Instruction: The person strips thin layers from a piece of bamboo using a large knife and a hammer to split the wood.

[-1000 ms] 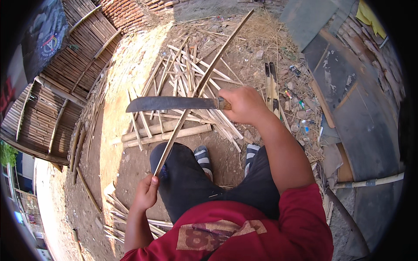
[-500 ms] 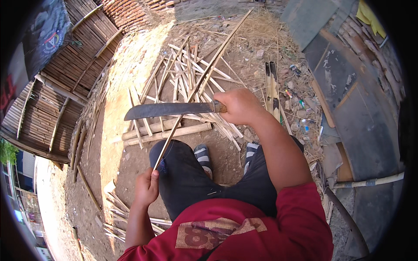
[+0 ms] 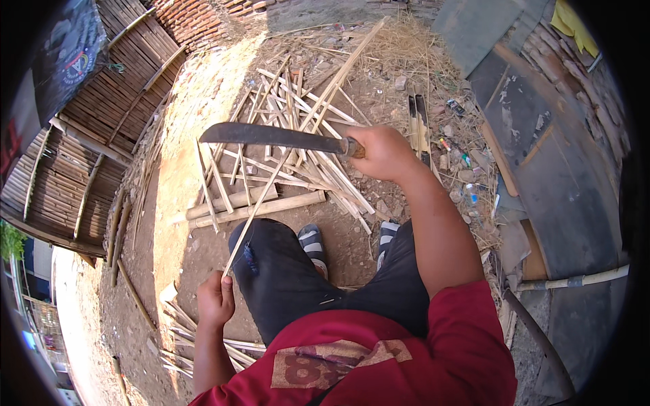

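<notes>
The right hand (image 3: pixel 386 152) is out in front, fingers wrapped tight round the wooden handle of a machete (image 3: pixel 277 137), and the dark, slightly curved blade runs off to the person's left, nearly level across the view, edge facing down toward the ground. Down low on the other side, the left hand (image 3: pixel 215 301) has its fingers closed on the near end of a long bamboo strip (image 3: pixel 298 132). That strip is the thing to watch: thin, pale, straight, its long axis slanting from the left hand up and away to the right, passing over the left knee and on far across the litter toward the straw at the top. It crosses the blade a little short of the handle, at a steep angle. Whether steel is touching bamboo at that crossing cannot be told from here; one passes over the other in the view. So the left hand holds the strip's tail, the right hand is the one nearer the crossing.

Beyond the sandalled feet (image 3: pixel 313 242) lies a heap of split bamboo slats (image 3: pixel 284 115), flat, splintery, sun-bleached, fanned in every direction, with two thicker round bamboo poles (image 3: pixel 254 206) lying crosswise just ahead of the knees. More cut strips lie by the left elbow. The ground is dry packed earth (image 3: pixel 183 223), chaff-strewn. A woven bamboo fence (image 3: pixel 88 142) stands to the left.
</notes>
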